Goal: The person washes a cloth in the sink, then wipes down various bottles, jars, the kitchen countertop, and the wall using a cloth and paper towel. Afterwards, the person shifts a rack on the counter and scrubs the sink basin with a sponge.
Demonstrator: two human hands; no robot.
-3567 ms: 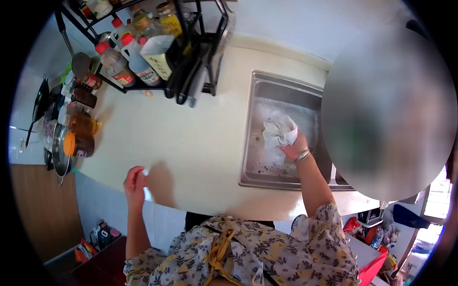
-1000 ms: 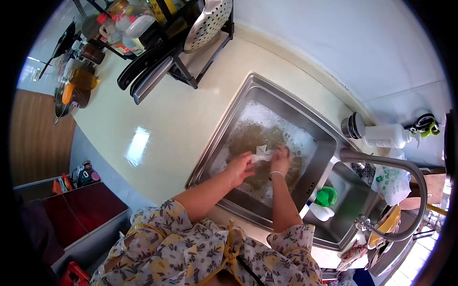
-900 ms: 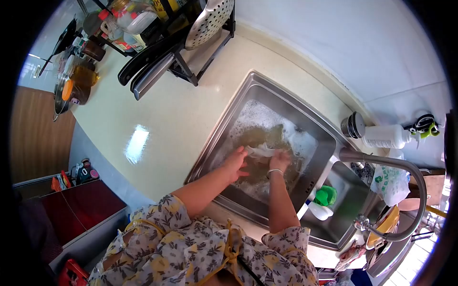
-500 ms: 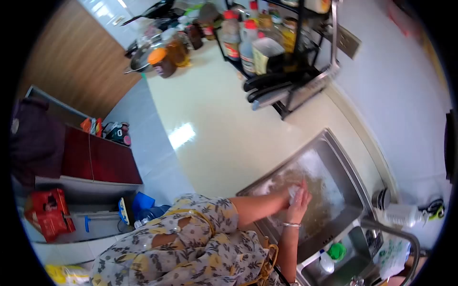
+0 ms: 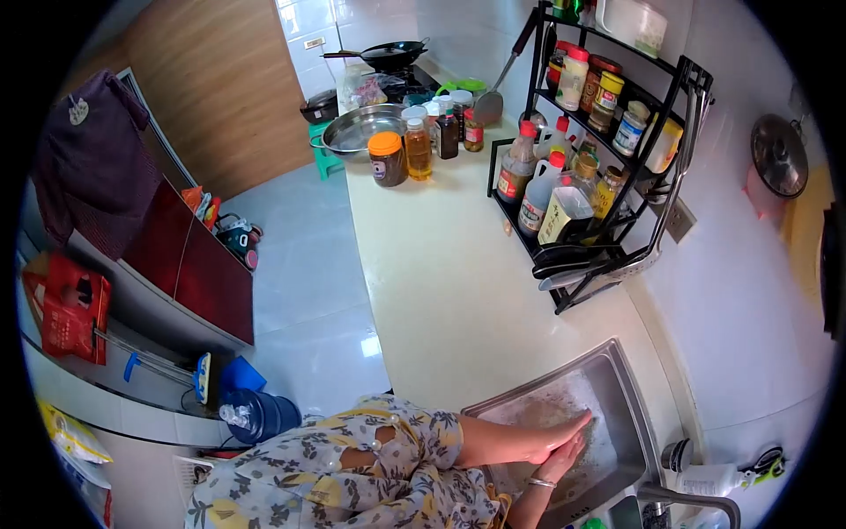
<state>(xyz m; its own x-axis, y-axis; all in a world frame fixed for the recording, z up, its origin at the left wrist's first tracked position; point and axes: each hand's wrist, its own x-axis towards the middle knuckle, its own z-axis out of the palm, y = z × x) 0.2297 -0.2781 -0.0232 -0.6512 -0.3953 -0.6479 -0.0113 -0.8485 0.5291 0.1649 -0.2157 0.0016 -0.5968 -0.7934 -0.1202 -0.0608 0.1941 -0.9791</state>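
Observation:
Over the soapy metal sink (image 5: 636,432), my two hands meet. My left hand (image 5: 559,437) is stretched out flat, its fingers pointing toward the far side of the basin. Against it from below lies my right hand (image 5: 560,460), fingers extended, with a bangle (image 5: 542,482) on the wrist. Anything between the palms is hidden. Foam and murky water (image 5: 529,413) cover the basin floor beneath them.
A black rack (image 5: 555,304) with sauce bottles and utensils stands on the counter (image 5: 432,291) beyond the sink. A faucet (image 5: 696,498) arches at the lower right. Jars and a metal basin (image 5: 361,119) sit farther back.
The camera view has shifted, putting the sink lower in the picture. White stuff seen between my hands earlier no longer shows; my hands now lie flatter together.

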